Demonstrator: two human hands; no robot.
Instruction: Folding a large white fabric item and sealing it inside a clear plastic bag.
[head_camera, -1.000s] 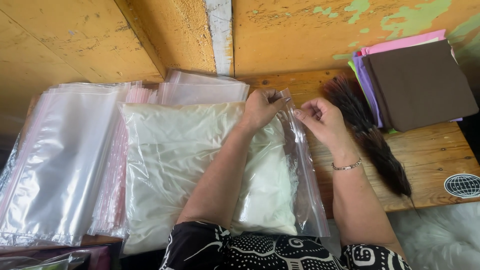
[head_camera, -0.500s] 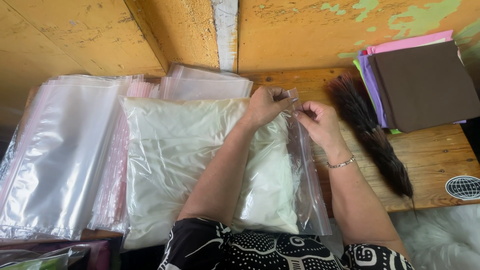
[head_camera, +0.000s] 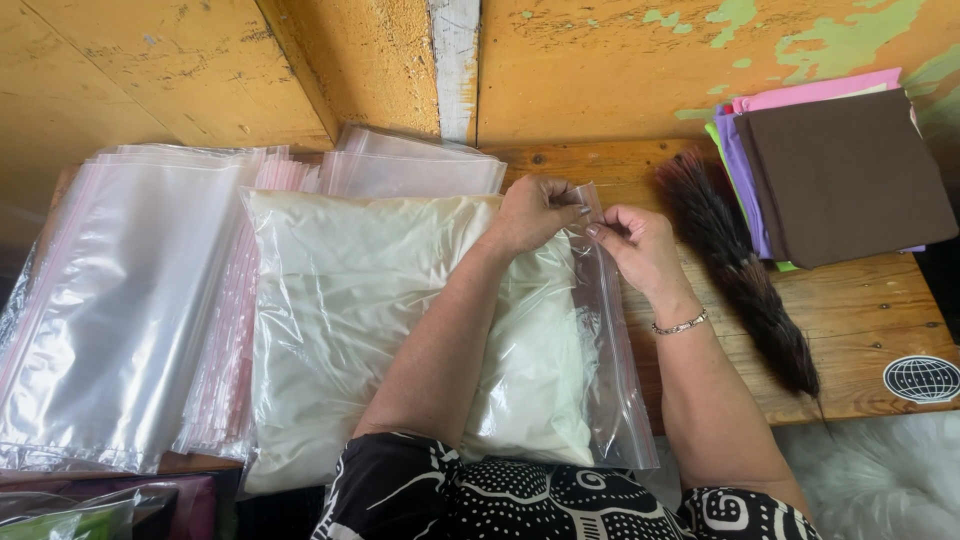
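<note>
In front of you lies 1 clear zip bag (head_camera: 400, 330) packed with pale cream cloth, its zip edge to the right. To its left sit 2 stacks of empty clear bags (head_camera: 110, 310), some pink-edged. A round black-and-white globe sticker (head_camera: 921, 379) marks the bench's right end.

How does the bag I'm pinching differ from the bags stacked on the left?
The filled bag bulges with a cream pillow-like filling; the empty bags lie flat. The filled bag is pinched at its far right corner by the left hand and right hand; the empty bags lie untouched. Both are clear plastic.
</note>
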